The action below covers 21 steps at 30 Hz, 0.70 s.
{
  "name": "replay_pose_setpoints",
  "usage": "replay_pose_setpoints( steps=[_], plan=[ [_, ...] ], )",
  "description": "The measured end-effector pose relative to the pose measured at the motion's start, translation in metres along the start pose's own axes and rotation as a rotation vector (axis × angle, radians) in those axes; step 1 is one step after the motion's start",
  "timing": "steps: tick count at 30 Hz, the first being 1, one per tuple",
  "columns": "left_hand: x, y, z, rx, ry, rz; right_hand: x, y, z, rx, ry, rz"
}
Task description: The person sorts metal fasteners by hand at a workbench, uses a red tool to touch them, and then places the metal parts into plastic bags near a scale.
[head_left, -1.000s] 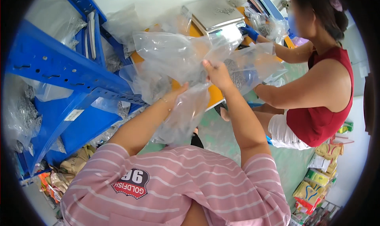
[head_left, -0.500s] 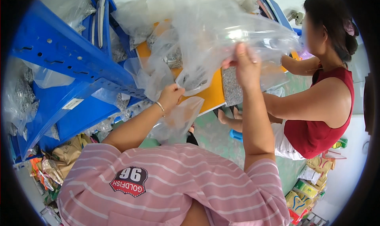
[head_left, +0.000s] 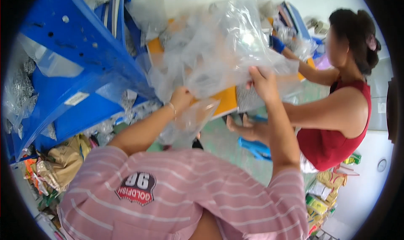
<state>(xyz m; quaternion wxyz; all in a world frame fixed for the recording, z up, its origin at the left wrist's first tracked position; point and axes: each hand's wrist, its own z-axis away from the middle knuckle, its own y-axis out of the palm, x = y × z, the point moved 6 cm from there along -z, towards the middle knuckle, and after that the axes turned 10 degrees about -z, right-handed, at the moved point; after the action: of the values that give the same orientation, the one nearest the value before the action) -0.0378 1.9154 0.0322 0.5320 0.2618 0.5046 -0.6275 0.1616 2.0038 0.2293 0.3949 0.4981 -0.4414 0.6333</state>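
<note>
A large clear plastic bag (head_left: pixel 229 51) is spread above the yellow-orange tabletop (head_left: pixel 226 100). Its near right edge is pinched in my right hand (head_left: pixel 265 84), thumb against fingers. My left hand (head_left: pixel 182 99) is closed on the plastic at the near left edge; motion blur softens its fingers. More clear plastic (head_left: pixel 189 120) hangs below that hand, over the table's front edge. Under the film, parts of the tabletop show through, and beside my right hand lies a grey heap of small metal-looking pieces (head_left: pixel 246 97).
At left a blue perforated metal rack (head_left: pixel 80 42) holds plastic bags of small metallic parts (head_left: pixel 23 88). A co-worker in a red sleeveless top (head_left: pixel 336 122) is at the right, one arm reaching over the table. A blue stool (head_left: pixel 254 149) stands on the green floor. Packages (head_left: pixel 322 198) are stacked at lower right.
My right hand has moved lower and nearer, bringing the raised bag down flatter over the table. My left hand stays near the same spot. The co-worker has shifted, and more of the blue stool shows.
</note>
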Motion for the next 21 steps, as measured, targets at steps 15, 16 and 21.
replay_pose_setpoints(
  steps=[15,16,21],
  plan=[
    [0.015,-0.002,0.047,0.17,-0.23,0.369,0.058,0.083,-0.034,0.271,-0.553,0.363],
    [0.014,-0.004,0.048,0.179,-0.237,0.411,0.034,0.079,-0.031,0.331,-0.43,0.364],
    [0.036,-0.008,0.039,0.157,-0.238,0.381,-0.109,0.035,-0.001,0.308,0.03,0.276]
  ],
)
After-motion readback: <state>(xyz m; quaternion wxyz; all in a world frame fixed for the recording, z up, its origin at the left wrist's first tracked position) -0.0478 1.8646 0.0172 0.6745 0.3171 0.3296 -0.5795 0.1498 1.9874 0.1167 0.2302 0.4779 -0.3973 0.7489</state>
